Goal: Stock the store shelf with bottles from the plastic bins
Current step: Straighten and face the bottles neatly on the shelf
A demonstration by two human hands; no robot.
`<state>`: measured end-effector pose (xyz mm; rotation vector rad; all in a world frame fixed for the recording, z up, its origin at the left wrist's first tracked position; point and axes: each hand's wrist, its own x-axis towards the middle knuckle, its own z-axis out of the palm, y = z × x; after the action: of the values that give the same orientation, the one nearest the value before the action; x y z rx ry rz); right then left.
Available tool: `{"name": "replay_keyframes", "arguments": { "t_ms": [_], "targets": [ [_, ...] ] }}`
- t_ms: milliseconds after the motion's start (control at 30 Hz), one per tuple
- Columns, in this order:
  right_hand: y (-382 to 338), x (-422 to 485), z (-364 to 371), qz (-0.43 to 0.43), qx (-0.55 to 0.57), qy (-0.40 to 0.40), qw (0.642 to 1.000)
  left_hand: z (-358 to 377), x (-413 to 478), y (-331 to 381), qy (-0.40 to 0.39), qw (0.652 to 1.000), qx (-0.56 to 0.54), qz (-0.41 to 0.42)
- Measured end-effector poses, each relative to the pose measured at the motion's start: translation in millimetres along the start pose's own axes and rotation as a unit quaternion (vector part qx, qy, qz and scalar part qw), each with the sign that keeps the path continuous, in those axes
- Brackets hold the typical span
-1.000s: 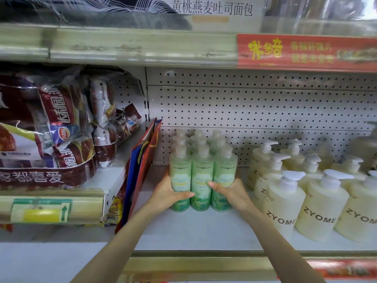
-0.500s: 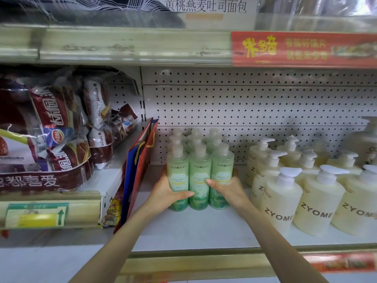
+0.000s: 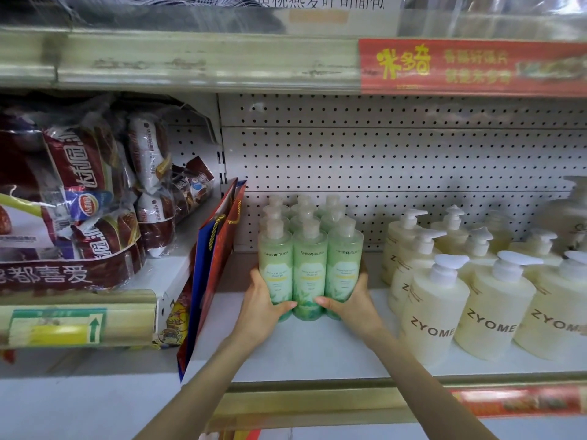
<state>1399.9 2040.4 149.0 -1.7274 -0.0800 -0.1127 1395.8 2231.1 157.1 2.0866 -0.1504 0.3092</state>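
Head view: we clasp the block of green bottles (image 3: 309, 268) between both hands, low on its front row. Our left hand (image 3: 260, 304) curls round the left front bottle, thumb laid across its base. Our right hand (image 3: 352, 304) curls round the right front bottle likewise, and the two thumbs nearly meet before the middle bottle. The bottles stand upright on the shelf (image 3: 317, 350), three across and three deep, the back row close to the pegboard (image 3: 381, 154) behind our grip. Just left of our left hand a red and blue bag (image 3: 212, 274) stands on edge, with snack packs (image 3: 79, 198) beyond it. Right of our right hand, cream pump bottles (image 3: 435, 309) marked ZYOME stand in rows, near the green ones but apart.
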Motion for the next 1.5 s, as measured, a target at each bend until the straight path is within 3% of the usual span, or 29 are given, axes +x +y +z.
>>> {"name": "replay_keyframes", "arguments": {
  "t_ms": [233, 333, 433, 567, 767, 967, 1133, 1300, 1433, 1500],
  "targets": [
    [-6, -6, 3, 0.001, 0.0, 0.01, 1.0, -3, -2, 5, -0.006, 0.999, 0.044, -0.01],
    [-7, -16, 5, -0.011, 0.016, 0.011, 1.0, -9, -5, 13, -0.011, 0.999, 0.035, 0.024],
    [-22, -31, 7, -0.056, 0.032, 0.025, 0.998, -15, -13, 42, 0.01, 0.996, 0.03, 0.087],
    [-64, -44, -2, -0.128, -0.05, 0.039, 0.99, -23, -12, 89, 0.059, 0.99, 0.066, 0.106],
    [-121, -55, -46, -0.187, -0.093, 0.0, 0.978, -5, -1, 154, 0.075, 0.984, 0.114, 0.119],
    [-176, -53, -127, -0.217, -0.168, -0.017, 0.961, 30, -3, 197, 0.032, 0.981, 0.149, 0.117],
    [-198, -21, -198, -0.134, -0.25, -0.014, 0.959, 41, 2, 203, -0.016, 0.975, 0.187, 0.122],
    [-186, 20, -238, -0.015, -0.444, -0.104, 0.89, 52, 51, 214, -0.082, 0.946, 0.268, 0.163],
    [-174, 44, -248, 0.026, -0.483, -0.072, 0.872, 75, 97, 223, -0.176, 0.942, 0.239, 0.157],
    [-167, 63, -246, 0.056, -0.529, -0.054, 0.845, 91, 117, 225, -0.225, 0.925, 0.266, 0.149]
  ]
}}
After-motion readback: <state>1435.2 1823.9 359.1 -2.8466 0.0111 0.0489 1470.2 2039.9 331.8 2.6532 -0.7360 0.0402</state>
